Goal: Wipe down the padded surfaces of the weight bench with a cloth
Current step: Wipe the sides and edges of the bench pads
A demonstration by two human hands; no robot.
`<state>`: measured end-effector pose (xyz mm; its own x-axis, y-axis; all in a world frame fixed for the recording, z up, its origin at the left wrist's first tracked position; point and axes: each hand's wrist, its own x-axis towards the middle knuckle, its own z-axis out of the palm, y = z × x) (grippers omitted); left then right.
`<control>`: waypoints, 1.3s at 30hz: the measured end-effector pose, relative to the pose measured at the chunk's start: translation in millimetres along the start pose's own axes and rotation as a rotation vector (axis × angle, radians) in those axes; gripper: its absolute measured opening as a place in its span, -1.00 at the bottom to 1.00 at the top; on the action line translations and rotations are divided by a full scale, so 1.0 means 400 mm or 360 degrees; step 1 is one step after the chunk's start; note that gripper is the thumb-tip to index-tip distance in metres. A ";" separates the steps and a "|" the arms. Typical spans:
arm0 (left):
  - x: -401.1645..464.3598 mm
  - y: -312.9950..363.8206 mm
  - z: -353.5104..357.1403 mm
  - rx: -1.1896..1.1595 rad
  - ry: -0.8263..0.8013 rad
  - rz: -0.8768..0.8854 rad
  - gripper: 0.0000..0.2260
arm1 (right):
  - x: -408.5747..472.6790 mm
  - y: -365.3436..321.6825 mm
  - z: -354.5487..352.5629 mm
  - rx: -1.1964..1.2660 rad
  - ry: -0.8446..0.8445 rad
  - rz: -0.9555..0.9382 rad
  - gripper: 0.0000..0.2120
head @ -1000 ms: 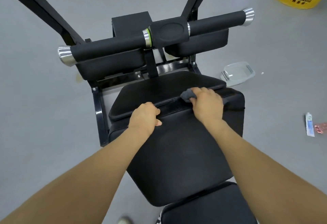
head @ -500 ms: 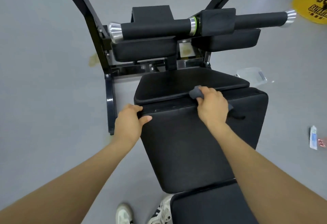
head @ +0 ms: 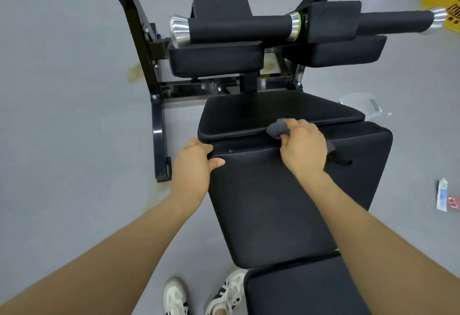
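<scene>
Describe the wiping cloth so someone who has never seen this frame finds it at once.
Start at the black weight bench filling the middle of the view, and follow its long pad up to the seam with the next pad. There the right hand grips a small bunched cloth pressed into that seam. It is the only grey, soft, crumpled thing against the smooth black padding.
</scene>
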<state>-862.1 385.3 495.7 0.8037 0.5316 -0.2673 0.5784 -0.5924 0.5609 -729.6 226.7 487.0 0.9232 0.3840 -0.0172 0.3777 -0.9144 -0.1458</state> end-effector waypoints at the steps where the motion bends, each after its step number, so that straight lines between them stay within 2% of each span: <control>1: -0.001 0.002 -0.001 0.0018 -0.0003 0.0010 -0.70 | -0.010 -0.035 0.012 0.0004 0.0021 -0.0028 -0.69; 6: -0.004 0.006 -0.003 0.0028 0.0020 0.0058 -0.74 | -0.054 -0.190 0.028 0.0239 -0.0176 -0.0390 -0.63; 9: -0.005 0.012 -0.006 0.0022 0.0000 0.0083 -0.72 | -0.043 -0.161 0.012 0.0291 -0.0250 -0.0558 -0.59; 11: -0.005 0.010 -0.006 0.0007 -0.0011 0.0061 -0.69 | -0.018 -0.070 -0.004 0.0193 -0.0228 -0.0448 -0.59; 13: -0.003 0.006 -0.001 -0.0022 -0.0009 0.0039 -0.69 | 0.003 0.024 -0.028 0.0146 -0.0156 -0.0168 -0.62; 16: 0.003 -0.010 0.011 -0.0072 0.0010 -0.0006 -0.63 | 0.000 0.020 -0.019 0.0164 -0.0060 0.0102 -0.63; 18: 0.008 -0.016 0.014 -0.0127 0.0007 -0.0038 -0.59 | -0.022 -0.042 0.008 0.0126 -0.0004 0.0031 -0.64; 20: 0.007 -0.017 0.012 -0.0163 0.0018 -0.0031 -0.60 | -0.052 -0.122 0.023 0.0258 -0.0053 -0.0134 -0.63; 23: -0.016 -0.037 0.012 -0.0271 0.0125 -0.0021 -0.77 | -0.097 -0.227 0.029 0.0539 -0.0224 -0.0380 -0.61; 26: -0.053 -0.068 0.025 -0.0507 0.0137 -0.0054 -0.71 | -0.091 -0.210 0.004 0.0523 -0.0323 -0.0575 -0.58; 28: -0.063 -0.073 0.032 -0.0661 0.0159 -0.0128 -0.64 | -0.070 -0.121 -0.015 0.0421 -0.0287 -0.0507 -0.58; 30: -0.059 -0.069 0.037 -0.0780 0.0173 -0.0216 -0.64 | -0.054 -0.029 -0.039 0.0305 -0.0203 -0.0223 -0.60; 33: -0.048 -0.079 0.046 -0.0819 0.0171 -0.0258 -0.66 | -0.062 -0.035 -0.028 0.0191 -0.0122 -0.0031 -0.62; 36: -0.040 -0.081 0.046 -0.0770 0.0143 -0.0256 -0.71 | -0.102 -0.175 0.016 0.0386 -0.0118 -0.0211 -0.61; 39: -0.037 -0.088 0.046 -0.0736 0.0175 -0.0295 -0.93 | -0.138 -0.287 0.029 0.0465 -0.0253 -0.0521 -0.56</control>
<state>-891.8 386.9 465.5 0.6595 0.6778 -0.3252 0.5676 -0.1654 0.8065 -824.9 311.9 493.0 0.7278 0.6821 -0.0717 0.5903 -0.6762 -0.4408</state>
